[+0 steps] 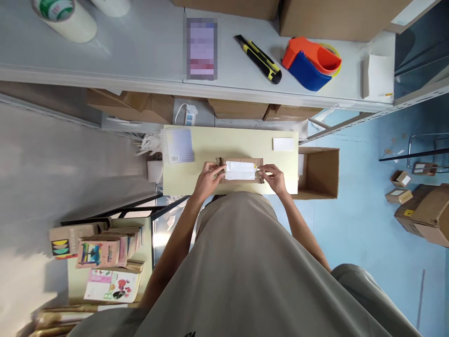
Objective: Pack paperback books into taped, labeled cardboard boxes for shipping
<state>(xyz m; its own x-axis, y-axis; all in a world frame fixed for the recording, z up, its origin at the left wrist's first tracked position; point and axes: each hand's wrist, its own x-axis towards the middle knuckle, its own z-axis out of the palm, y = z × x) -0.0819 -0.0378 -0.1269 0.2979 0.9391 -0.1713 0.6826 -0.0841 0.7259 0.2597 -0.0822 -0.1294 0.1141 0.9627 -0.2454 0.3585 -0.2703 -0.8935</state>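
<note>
A small brown cardboard parcel (pixel 242 163) with a white label (pixel 240 170) on top lies on the pale yellow table (pixel 224 142). My left hand (pixel 207 177) grips the parcel's left end. My right hand (pixel 275 177) pinches its right end, fingers closed on the edge. Both hands hold the parcel close to the table's near edge, just in front of my body.
On the table lie a printed sheet (pixel 179 145) and a white card (pixel 283 144). An open cardboard box (pixel 318 172) stands right of it. The shelf above holds a utility knife (pixel 259 59), tape dispenser (pixel 310 62) and tape roll (pixel 63 18). Books (pixel 105 262) lie stacked lower left.
</note>
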